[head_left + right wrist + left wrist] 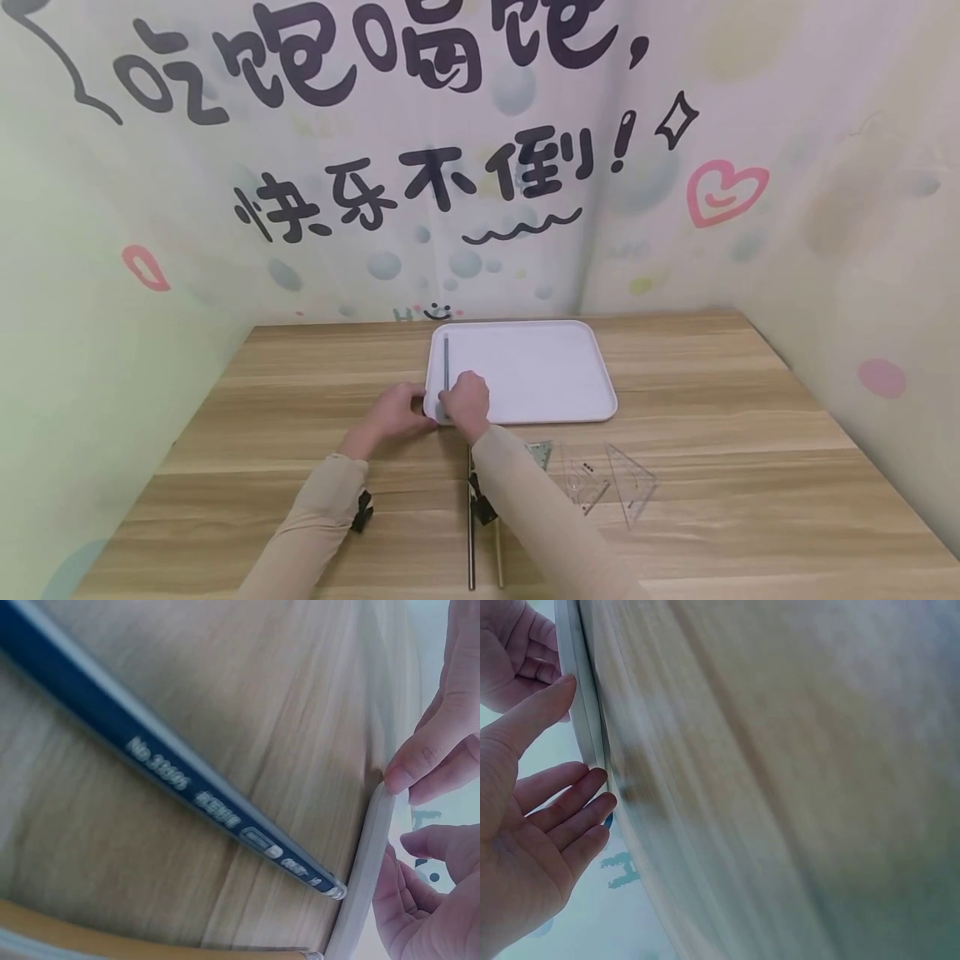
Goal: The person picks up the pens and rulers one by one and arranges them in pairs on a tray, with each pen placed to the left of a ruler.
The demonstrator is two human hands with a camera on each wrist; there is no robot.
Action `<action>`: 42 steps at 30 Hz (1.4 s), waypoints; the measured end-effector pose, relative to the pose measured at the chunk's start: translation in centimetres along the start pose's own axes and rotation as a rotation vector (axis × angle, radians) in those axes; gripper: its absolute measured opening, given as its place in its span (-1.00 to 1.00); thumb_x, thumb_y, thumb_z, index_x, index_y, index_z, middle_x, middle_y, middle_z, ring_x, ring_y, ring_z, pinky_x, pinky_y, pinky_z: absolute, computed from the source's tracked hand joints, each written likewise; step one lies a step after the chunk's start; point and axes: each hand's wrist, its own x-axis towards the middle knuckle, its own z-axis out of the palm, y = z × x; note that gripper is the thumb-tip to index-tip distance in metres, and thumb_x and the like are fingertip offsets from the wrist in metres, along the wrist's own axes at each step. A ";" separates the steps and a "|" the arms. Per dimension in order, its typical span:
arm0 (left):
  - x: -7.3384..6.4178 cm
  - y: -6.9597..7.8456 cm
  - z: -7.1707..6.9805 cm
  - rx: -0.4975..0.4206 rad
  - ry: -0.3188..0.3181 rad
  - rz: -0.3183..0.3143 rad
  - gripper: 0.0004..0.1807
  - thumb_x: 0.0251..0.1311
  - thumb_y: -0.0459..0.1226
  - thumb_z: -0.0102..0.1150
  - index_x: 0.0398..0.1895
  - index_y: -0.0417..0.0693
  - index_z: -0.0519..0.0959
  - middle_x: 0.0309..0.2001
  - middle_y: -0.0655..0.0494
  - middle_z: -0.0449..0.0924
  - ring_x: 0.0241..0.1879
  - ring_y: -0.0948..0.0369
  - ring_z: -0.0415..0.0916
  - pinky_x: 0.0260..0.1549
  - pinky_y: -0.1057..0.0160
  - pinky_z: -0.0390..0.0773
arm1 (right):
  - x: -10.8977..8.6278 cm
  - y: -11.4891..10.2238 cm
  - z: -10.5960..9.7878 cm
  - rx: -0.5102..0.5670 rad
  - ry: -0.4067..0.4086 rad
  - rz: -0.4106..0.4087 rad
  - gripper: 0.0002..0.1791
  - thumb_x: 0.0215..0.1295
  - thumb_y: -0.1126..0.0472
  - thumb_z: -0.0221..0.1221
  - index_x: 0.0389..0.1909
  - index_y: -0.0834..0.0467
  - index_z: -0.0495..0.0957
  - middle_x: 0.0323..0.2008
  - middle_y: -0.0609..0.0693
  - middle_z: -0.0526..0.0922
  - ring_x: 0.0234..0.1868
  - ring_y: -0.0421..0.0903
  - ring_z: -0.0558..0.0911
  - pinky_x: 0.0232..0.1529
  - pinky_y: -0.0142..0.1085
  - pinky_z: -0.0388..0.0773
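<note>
A white tray (pixel 532 375) lies at the back of the table with a slim dark pencil (pixel 446 358) along its left side. My right hand (pixel 467 404) reaches over the tray's near left corner, fingers curled, and pinches that pencil near its lower end; the hand partly hides the grip. At the tray's left edge, my left hand (pixel 396 412) touches the rim with thumb and fingertips. Its fingers (pixel 570 799) are loosely spread beside the rim, the thumb on the tray edge. A blue pencil (pixel 180 761) and a yellow pencil (pixel 135 945) lie on the table before the tray.
Right of the pencils, under and beside my right forearm, lie a green set square (pixel 538 452) and two clear set squares (pixel 588 492). The wooden table (pixel 750 467) meets a printed wall (pixel 360 283) just behind the tray.
</note>
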 end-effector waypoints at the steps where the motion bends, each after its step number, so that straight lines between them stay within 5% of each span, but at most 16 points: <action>1: 0.0 0.0 0.0 0.004 0.000 -0.005 -0.70 -0.19 -0.32 0.41 -0.30 -0.17 0.61 -0.39 0.08 0.55 -0.40 0.18 0.37 -0.40 0.27 0.35 | 0.0 0.0 -0.1 0.004 -0.006 0.002 -0.79 -0.02 0.22 0.23 -0.68 0.21 0.43 -0.67 0.00 0.46 -0.60 -0.13 0.45 -0.62 -0.37 0.39; 16: 0.2 -0.3 0.1 0.017 0.010 0.036 -0.72 -0.16 -0.27 0.40 -0.31 -0.14 0.62 -0.39 0.09 0.55 -0.38 0.18 0.36 -0.32 0.23 0.37 | -0.9 -0.8 -1.2 0.006 -0.040 -0.080 -0.73 -0.07 0.16 0.24 -0.72 0.17 0.37 -0.70 -0.04 0.39 -0.63 -0.14 0.37 -0.64 -0.37 0.25; 23: 0.1 -0.1 0.0 0.035 0.009 0.003 -0.70 -0.17 -0.29 0.39 -0.31 -0.21 0.60 -0.44 0.08 0.50 -0.42 0.20 0.34 -0.38 0.24 0.36 | -1.5 -1.1 -1.7 -0.032 -0.051 -0.167 -0.59 -0.01 0.00 0.27 -0.39 0.30 0.48 -0.48 0.07 0.51 -0.48 -0.09 0.44 -0.46 -0.30 0.40; 29: 0.1 -0.2 0.0 0.059 0.010 0.001 -0.68 -0.18 -0.29 0.40 -0.31 -0.23 0.60 -0.42 0.07 0.51 -0.40 0.20 0.34 -0.33 0.21 0.37 | -1.8 -1.0 -1.9 -0.069 -0.068 -0.161 -0.19 0.01 -0.12 0.24 0.09 0.42 0.29 -0.06 0.26 0.45 -0.04 0.10 0.45 -0.09 -0.15 0.43; 38: 0.2 -1.4 0.3 0.017 0.032 0.132 -0.68 -0.14 -0.14 0.39 -0.36 -0.17 0.62 -0.42 0.09 0.54 -0.41 0.22 0.36 -0.35 0.22 0.39 | -1.8 0.0 -2.7 -0.094 -0.082 -0.187 -0.11 -0.04 -0.06 0.24 0.18 0.44 0.18 0.04 0.33 0.37 0.07 0.19 0.38 0.01 -0.07 0.36; 42: 0.0 -0.5 0.0 0.020 0.018 0.065 -0.72 -0.15 -0.21 0.39 -0.37 -0.19 0.62 -0.45 0.08 0.52 -0.43 0.20 0.33 -0.41 0.25 0.34 | -1.8 0.4 -3.3 -0.098 -0.130 -0.188 -0.06 0.03 -0.09 0.21 0.27 0.42 0.07 0.22 0.37 0.20 0.24 0.24 0.19 0.16 0.01 0.19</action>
